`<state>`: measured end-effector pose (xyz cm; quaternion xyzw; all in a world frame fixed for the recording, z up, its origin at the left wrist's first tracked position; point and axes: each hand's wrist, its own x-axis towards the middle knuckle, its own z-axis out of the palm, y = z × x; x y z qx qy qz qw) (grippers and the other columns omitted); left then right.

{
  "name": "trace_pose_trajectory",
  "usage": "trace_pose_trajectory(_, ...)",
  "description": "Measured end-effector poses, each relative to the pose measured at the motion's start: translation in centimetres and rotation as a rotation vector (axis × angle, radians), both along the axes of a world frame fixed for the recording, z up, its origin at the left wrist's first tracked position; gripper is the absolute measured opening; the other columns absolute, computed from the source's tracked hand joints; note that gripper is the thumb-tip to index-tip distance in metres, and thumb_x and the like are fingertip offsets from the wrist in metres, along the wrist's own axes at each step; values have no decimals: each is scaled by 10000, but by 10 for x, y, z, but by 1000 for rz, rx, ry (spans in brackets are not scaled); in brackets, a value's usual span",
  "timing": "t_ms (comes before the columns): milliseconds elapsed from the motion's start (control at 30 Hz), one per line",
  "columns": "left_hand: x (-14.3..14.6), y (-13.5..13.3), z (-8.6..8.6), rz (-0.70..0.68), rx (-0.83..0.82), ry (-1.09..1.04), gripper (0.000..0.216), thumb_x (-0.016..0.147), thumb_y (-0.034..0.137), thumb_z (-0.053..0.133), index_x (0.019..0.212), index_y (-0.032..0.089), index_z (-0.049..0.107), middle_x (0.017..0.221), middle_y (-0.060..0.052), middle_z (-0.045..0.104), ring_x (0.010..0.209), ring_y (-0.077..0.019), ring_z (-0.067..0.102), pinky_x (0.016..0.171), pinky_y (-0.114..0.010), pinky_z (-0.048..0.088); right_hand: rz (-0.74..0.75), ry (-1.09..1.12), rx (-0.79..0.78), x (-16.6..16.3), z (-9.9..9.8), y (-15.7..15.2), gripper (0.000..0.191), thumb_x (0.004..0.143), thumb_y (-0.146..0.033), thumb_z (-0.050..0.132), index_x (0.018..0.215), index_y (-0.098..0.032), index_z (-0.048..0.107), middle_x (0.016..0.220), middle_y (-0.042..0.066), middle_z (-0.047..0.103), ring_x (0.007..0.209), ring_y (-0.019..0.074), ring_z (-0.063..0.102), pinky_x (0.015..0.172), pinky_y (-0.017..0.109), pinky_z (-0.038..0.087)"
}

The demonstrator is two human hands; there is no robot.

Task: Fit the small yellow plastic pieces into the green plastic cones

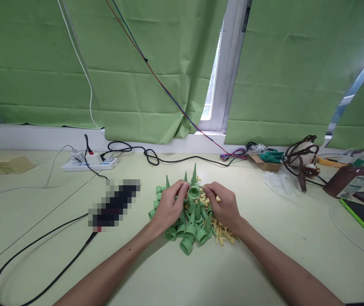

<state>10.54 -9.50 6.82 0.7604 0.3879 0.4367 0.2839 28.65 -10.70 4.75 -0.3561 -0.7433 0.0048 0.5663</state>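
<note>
Centrally, a green tube [194,198] sits between left hand [170,205] and right hand [226,205], both pinched.

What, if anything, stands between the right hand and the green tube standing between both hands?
Nothing visible. The right hand has its fingers close beside the green tube. Yellow pieces lie around and beneath that hand, seemingly too low to block it.

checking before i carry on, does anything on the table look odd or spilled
Left of the green parts, a dark object is blurred into blocks, so its condition can't be told. Tan pieces lie loosely scattered beside the parts, which looks untidy.
</note>
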Motion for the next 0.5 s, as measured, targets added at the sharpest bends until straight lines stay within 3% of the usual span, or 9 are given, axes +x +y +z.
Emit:
trace_pose_trajectory(133, 0, 0, 0, -40, -82, -30, 421, 1014, 411, 313, 754, 174, 543, 660, 13, 466, 627, -133, 428, 589, -265, 324, 6, 15, 14, 0, 1, -1, 179, 975, -169, 474, 878, -199, 621, 719, 24, 600, 642, 145, 542, 596, 270, 440)
trace_pose_trajectory(267, -1, -1, -1, -79, -147, -3, 452, 1007, 434, 318, 643, 178, 401, 600, 29, 332, 573, -125, 312, 560, -279, 261, 55, 49, 12, -1, 2, -2, 167, 966, -147, 488, 908, -197, 637, 760, 40, 642, 696, 153, 590, 626, 278, 477)
trace_pose_trajectory(367, 0, -1, -1, -100, -150, -2, 444, 1000, 451, 327, 643, 189, 304, 612, 35, 279, 576, -121, 269, 557, -277, 239, 83, 58, 4, -1, 2, -2, 169, 965, -150, 491, 926, -197, 649, 790, 46, 665, 720, 157, 607, 642, 286, 497)
trace_pose_trajectory(500, 1, 0, 0, -118, -115, 18, 434, 985, 456, 383, 658, 184, 297, 640, 35, 284, 602, -114, 287, 572, -262, 245, 111, 65, 2, -2, 2, -1, 161, 955, -135, 506, 944, -193, 655, 807, 48, 670, 727, 155, 610, 648, 286, 500)
